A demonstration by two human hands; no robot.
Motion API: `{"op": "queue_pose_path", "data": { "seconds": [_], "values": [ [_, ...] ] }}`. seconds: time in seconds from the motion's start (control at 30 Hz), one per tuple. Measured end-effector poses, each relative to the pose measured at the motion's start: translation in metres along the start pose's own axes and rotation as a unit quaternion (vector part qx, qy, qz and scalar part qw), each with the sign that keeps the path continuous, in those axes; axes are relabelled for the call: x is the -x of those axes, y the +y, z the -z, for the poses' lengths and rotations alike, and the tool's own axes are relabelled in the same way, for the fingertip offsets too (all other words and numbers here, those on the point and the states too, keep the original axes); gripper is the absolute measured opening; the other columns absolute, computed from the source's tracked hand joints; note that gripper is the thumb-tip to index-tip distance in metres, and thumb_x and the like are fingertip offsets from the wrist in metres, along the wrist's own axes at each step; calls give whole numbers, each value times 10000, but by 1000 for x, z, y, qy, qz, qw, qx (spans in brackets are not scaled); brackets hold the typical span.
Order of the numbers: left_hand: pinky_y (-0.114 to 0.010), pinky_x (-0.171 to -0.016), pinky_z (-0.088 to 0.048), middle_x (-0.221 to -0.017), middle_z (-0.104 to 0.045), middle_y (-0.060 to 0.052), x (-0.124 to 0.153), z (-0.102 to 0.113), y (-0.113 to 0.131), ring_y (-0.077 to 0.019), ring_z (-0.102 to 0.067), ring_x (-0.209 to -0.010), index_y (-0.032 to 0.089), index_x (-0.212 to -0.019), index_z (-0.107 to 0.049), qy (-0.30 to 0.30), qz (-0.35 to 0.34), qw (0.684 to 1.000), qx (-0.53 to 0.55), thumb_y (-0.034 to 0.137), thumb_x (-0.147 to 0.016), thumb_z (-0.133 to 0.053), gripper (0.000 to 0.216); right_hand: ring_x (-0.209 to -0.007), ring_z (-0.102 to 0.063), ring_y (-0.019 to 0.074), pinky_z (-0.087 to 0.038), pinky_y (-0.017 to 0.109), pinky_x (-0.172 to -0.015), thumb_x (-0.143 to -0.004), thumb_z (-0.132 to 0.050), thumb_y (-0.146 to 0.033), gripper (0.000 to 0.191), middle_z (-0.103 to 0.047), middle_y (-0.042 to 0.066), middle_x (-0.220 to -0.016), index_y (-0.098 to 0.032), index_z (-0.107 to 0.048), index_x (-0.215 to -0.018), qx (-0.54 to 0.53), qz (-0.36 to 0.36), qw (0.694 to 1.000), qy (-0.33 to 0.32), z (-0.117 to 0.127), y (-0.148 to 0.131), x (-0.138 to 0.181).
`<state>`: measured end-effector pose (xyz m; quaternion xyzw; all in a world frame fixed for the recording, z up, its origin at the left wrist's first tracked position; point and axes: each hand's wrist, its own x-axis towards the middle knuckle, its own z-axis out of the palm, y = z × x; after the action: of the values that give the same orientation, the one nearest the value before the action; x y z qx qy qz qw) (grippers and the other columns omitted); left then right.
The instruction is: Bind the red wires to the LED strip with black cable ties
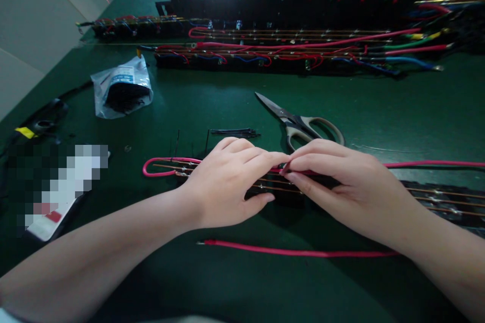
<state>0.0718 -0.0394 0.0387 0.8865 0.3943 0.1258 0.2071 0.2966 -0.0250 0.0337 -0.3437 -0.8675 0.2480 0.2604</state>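
Note:
My left hand (231, 181) and my right hand (333, 181) meet fingertip to fingertip over a long black strip (435, 199) with copper wires that lies across the green table. Both hands pinch at a red wire (432, 164) running along the strip's top; the wire loops back at its left end. Something small and dark sits between the fingertips, too small to name. A second loose red wire (295, 251) lies on the table in front of my hands.
Scissors (299, 123) lie just behind my hands, beside a small bundle of black cable ties (235, 132). A plastic bag of black ties (122, 88) sits at the back left. More wired black strips (288, 50) fill the far side of the table. A black tool (38, 123) lies at left.

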Motion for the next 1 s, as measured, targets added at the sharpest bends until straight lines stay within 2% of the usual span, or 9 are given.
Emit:
{"op": "queue_pose_path", "data": {
  "seconds": [0.43, 1.0],
  "values": [
    [-440, -1004, -413, -1255, -705, -47, 2, -5, -4, -247, -584, -1129, 203, -1408, -532, 18, -27, 999, -19, 263, -939, -599, 478, -831, -674, 155, -556, 265, -702, -939, -587, -168, 135, -716, 55, -918, -195, -710, -889, -15, -12, 1000, -1, 0, 3, 1],
    [-430, -975, -449, -1256, -708, -47, 1, -5, -5, -242, -594, -1117, 181, -1408, -545, 14, -34, 999, -24, 266, -947, -599, 473, -763, -674, 129, -522, 240, -643, -920, -637, -201, 117, -747, 22, -864, -211, -746, -879, -1, -30, 999, 20, 0, 5, 1]
  ]
}}
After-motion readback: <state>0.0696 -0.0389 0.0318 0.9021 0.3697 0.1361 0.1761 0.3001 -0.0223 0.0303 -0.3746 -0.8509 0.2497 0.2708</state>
